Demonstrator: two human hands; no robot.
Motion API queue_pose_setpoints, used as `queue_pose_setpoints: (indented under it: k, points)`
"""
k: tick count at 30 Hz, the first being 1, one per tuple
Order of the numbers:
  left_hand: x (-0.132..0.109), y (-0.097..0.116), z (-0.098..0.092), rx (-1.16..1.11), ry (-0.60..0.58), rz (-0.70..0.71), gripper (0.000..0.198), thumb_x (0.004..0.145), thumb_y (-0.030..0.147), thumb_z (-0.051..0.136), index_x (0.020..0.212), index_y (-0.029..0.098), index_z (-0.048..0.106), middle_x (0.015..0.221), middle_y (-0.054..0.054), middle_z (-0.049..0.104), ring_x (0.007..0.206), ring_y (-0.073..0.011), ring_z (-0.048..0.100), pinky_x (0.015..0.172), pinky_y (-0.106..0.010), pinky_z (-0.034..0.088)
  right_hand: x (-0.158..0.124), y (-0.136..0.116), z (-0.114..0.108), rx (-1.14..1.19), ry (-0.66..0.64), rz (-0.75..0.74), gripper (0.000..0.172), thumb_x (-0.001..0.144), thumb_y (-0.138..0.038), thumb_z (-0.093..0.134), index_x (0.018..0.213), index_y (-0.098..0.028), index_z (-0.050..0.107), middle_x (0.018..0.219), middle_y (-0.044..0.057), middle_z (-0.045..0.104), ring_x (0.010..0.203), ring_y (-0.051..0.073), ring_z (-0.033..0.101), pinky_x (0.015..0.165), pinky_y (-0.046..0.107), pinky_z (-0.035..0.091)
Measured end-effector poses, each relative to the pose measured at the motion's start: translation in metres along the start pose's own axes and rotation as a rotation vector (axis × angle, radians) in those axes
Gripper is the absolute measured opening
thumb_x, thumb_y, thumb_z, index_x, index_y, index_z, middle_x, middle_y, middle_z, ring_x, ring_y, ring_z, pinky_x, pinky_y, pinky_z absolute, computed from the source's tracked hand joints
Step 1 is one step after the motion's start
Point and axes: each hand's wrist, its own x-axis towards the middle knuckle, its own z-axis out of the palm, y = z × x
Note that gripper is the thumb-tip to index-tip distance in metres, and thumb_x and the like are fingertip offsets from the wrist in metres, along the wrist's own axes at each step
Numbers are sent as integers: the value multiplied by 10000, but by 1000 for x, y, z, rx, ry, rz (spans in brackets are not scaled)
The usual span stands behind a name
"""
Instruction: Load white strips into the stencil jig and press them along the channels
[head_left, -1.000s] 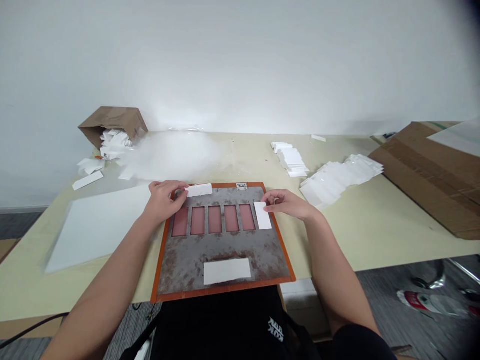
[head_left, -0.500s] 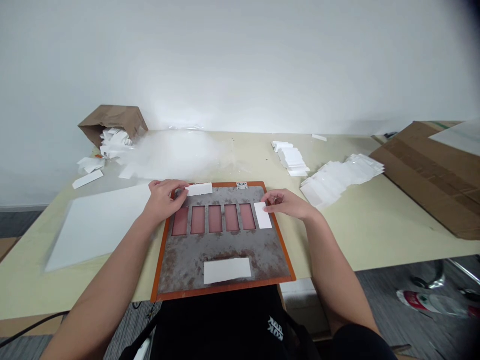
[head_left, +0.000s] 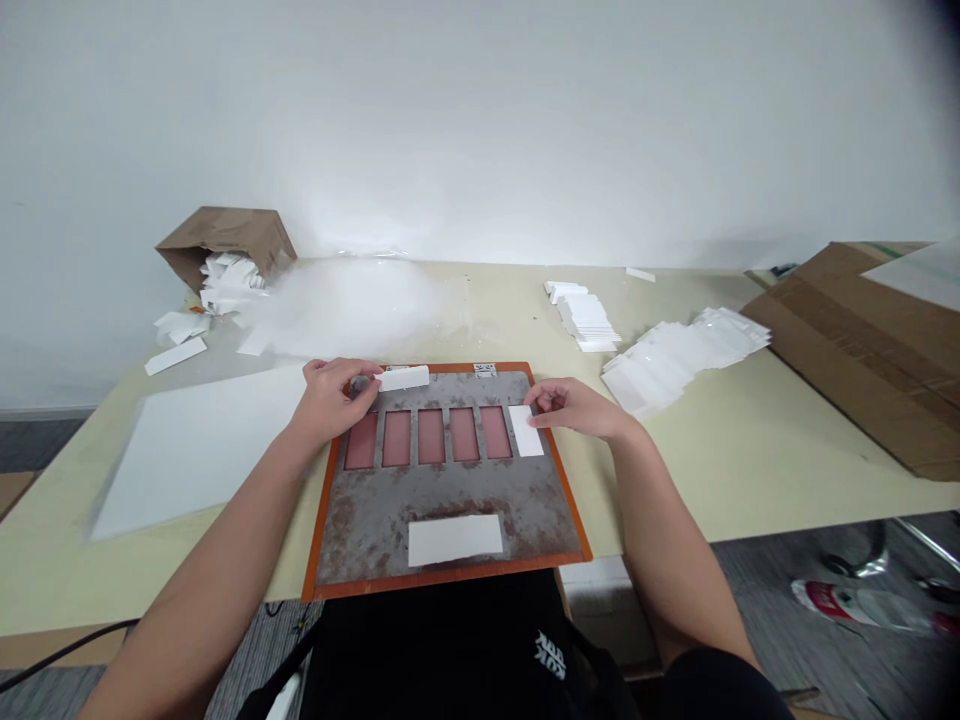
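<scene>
Card [head_left: 528,440] likely being aligned on plate [head_left: 450,492]; right hand [head_left: 571,408] touching, pinch unclear. Left hand [head_left: 335,397] pinches strip [head_left: 405,378]; next needs squaring.

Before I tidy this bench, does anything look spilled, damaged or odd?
Yes: at back left, white slips spill loosely from a cardboard box, not stacked; brown blotches mar the otherwise grey plate.

From here I can't read the tiny marks on the board's [head_left: 450,490] pale patch [head_left: 484,370], the left hand [head_left: 337,398] hides one end of a white strip [head_left: 405,378], and the big carton [head_left: 862,350] runs out of view at right.
</scene>
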Motion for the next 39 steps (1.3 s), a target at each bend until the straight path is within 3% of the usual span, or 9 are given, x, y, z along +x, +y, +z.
queue_pose_setpoints:
  k: [5,9,12,16,20,24,33,39]
  points:
    - [0,-1,2,-8,4,7,230,870,378,505,932,257,690,979,-4,766,839,-216,685,931,-434,328,-2,0,-1,-6,22,-14,348,632,-424,799,847,-194,650,663,-71,437,594,92,411,588,264,336]
    - [0,0,3,-18,10,15,231,875,378,504,930,252,690,978,-8,768,841,-215,687,923,-432,332,2,-13,10,-53,185,-195,252,759,-413,716,891,-206,656,649,-63,444,562,97,387,561,266,333]
    - [0,2,5,-20,8,28,232,880,377,506,936,253,694,986,-12,769,857,-217,691,922,-433,329,11,-36,29,-248,324,-422,180,850,-346,635,966,-214,672,796,3,589,646,131,493,614,286,407]
    - [-2,6,6,-13,-10,59,243,909,373,494,967,262,702,1018,-19,770,949,-223,686,945,-434,309,29,-70,62,-654,267,-620,214,942,-263,519,1080,-223,678,1051,75,668,925,203,593,757,324,443]
    - [-3,8,6,-2,-31,92,250,929,364,490,1036,282,701,1072,-29,763,999,-229,676,944,-443,295,47,-90,89,-1022,296,-612,314,993,-244,434,1245,-245,622,1177,95,654,1004,234,557,804,358,387]
    - [-4,7,5,11,-46,114,244,933,350,491,1035,291,706,1071,-33,763,997,-232,673,935,-452,287,57,-92,103,-1209,315,-604,361,1014,-217,359,1280,-269,598,1232,85,645,1029,236,524,803,373,325]
    - [-5,4,3,26,-68,146,277,882,290,520,1096,272,695,1094,-57,748,1007,-247,668,918,-471,273,59,-83,107,-1234,337,-655,331,1013,-216,376,1232,-272,618,1233,65,667,1018,223,513,815,374,275]
    - [-5,2,3,25,-82,155,316,841,268,539,1118,270,692,1099,-62,748,1030,-262,659,940,-479,271,62,-83,109,-1172,329,-606,301,1006,-197,392,1010,-237,690,1012,55,730,918,209,549,796,364,260]
